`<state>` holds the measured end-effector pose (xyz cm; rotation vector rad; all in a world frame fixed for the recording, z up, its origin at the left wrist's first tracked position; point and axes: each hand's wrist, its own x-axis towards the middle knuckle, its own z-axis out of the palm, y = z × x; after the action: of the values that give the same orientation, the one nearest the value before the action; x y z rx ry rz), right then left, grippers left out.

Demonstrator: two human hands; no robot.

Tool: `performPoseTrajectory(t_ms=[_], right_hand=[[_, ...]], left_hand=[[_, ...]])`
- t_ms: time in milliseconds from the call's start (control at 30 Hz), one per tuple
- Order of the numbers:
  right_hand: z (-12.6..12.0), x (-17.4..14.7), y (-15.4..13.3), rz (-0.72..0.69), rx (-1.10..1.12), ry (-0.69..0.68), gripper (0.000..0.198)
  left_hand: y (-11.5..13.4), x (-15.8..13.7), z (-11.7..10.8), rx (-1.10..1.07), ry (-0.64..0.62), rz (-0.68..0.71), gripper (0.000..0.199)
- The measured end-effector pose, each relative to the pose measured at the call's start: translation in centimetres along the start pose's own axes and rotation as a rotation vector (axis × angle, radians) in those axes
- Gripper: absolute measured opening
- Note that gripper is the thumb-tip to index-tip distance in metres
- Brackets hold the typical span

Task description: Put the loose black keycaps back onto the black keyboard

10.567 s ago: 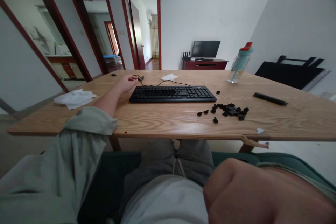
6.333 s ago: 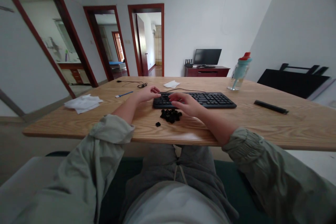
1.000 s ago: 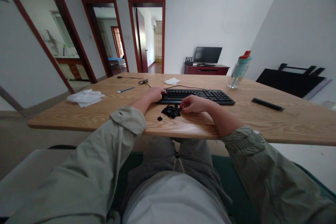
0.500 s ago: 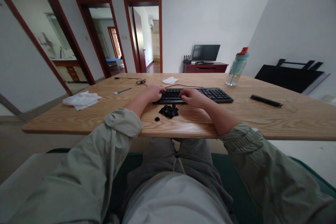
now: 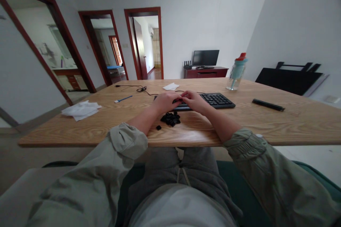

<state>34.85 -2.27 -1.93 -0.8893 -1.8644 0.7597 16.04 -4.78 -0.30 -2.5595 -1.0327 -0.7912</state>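
Note:
A black keyboard (image 5: 218, 100) lies on the wooden table, its left and middle part covered by my hands. My left hand (image 5: 166, 102) is over the keyboard with its fingers bent, tips reaching my right hand (image 5: 194, 101). The fingertips of both hands meet in a pinch above the keys; anything between them is too small or hidden to make out. Just in front of the keyboard is a pile of loose black keycaps (image 5: 171, 118), close to my left wrist. One single keycap (image 5: 158, 127) lies apart, nearer the table edge.
Crumpled white tissues (image 5: 81, 110) and a small blue-handled brush (image 5: 123, 99) lie on the left. A coiled black cable (image 5: 141, 89) and another tissue (image 5: 171, 86) are behind the keyboard. Rightward are a water bottle (image 5: 236, 74) and a long black bar (image 5: 268, 105).
My left hand has moved right across the keyboard, and its fingertips now meet those of my right hand. The whole view has shifted, with the table sitting slightly lower in the picture.

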Motion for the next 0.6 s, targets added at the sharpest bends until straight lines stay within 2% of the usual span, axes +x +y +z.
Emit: performPoseTrajectory(t_ms=[133, 300, 467, 600], right_hand=[[-0.1, 0.0, 0.2, -0.015, 0.090, -0.031, 0.015], [-0.2, 0.1, 0.7, -0.060, 0.068, -0.029, 0.015], [-0.2, 0.2, 1.1, -0.080, 0.100, -0.055, 0.020], [-0.3, -0.1, 0.9, -0.105, -0.080, -0.047, 0.019]], left_hand=[[0.0, -0.2, -0.1, -0.011, 0.039, -0.080, 0.020], [0.1, -0.4, -0.3, -0.070, 0.064, -0.099, 0.027], [0.3, -0.4, -0.4, -0.108, 0.087, -0.126, 0.025], [-1.1, -0.4, -0.1, -0.124, 0.070, -0.145, 0.027]])
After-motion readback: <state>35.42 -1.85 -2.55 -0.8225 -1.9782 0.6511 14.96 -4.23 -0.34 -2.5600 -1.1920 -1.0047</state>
